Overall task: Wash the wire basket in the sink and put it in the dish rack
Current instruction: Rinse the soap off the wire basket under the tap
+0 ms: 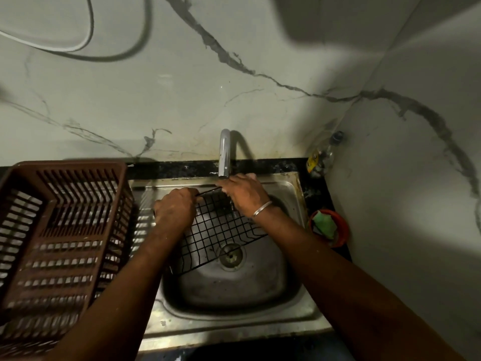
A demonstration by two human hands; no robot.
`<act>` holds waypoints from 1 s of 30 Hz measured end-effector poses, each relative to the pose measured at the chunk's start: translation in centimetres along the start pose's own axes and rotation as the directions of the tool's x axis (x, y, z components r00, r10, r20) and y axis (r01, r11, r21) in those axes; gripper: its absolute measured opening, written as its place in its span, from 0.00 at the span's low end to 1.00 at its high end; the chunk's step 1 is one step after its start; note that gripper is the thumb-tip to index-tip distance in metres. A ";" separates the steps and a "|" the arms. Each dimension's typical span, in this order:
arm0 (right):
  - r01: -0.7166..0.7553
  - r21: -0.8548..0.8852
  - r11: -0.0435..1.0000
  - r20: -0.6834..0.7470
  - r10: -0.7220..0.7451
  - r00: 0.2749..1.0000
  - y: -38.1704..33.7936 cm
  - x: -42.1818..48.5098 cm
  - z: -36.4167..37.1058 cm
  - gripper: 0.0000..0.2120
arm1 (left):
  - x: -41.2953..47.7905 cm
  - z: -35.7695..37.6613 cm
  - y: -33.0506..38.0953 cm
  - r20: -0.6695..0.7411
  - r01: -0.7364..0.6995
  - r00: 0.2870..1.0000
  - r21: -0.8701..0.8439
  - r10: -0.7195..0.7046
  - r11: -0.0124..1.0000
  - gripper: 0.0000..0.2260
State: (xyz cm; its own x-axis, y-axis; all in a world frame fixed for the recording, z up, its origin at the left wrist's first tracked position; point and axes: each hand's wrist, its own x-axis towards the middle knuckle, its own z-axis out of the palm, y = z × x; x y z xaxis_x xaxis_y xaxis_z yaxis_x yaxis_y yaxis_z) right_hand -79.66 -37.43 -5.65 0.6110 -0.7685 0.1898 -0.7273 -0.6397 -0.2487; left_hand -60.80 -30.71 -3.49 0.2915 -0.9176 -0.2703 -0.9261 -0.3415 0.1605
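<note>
Hands met on the far rim of the wire basket [223, 230], which stood tilted inside the sink [234, 290], its upper edge just under the tap [224, 155] and its black grid sloping down toward the person, over the drain. The left hand [175, 208] gripped the left end of that upper edge, fingers curled round the wire. The right hand [243, 191] held the right end directly below the spout, its fingers [229, 182] bent over the rim and pressed close together. Whether water was running could not be told. The basket's long axis ran roughly left to right between the two hands. The brown dish rack [52, 230] stood on the desk just beside the sink, on the left, so the left hand was the nearer one. By my judgement washing was not finished. The later transfer would call for lifting the basket clear of the sink wall and carrying it left, left end leading, with the rack's open top facing up to receive it.
</note>
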 end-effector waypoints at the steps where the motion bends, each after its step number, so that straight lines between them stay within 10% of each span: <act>1: -0.016 -0.005 1.000 0.026 0.016 1.000 0.4 0.0 -0.4 0.15 | 0.0 -0.1 -0.1 0.002 -0.005 1.000 -0.006 0.005 1.000 0.06; 14: 0.114 0.053 0.992 0.119 -0.119 0.986 -1.3 0.8 0.2 0.13 | -0.1 0.6 0.0 -0.024 -0.078 0.997 0.039 0.079 0.996 0.07; 20: -0.169 0.239 0.956 0.215 0.117 0.970 0.6 1.2 -0.7 0.11 | 0.9 0.1 1.3 -0.026 -0.102 0.994 0.007 0.102 0.995 0.15; 30: -0.202 0.248 0.948 0.281 0.129 0.951 1.4 1.5 -2.6 0.07 | 2.1 -0.4 3.2 0.048 -0.148 0.987 -0.087 0.153 0.985 0.11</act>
State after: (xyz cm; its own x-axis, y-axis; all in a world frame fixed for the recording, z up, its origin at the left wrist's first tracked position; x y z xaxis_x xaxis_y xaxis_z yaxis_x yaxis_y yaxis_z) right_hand -80.59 -39.50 -3.28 0.5751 -0.8095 -0.1179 -0.7348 -0.4478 -0.5094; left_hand -63.11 -33.81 -3.17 0.1350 -0.9482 -0.2875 -0.9348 -0.2181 0.2803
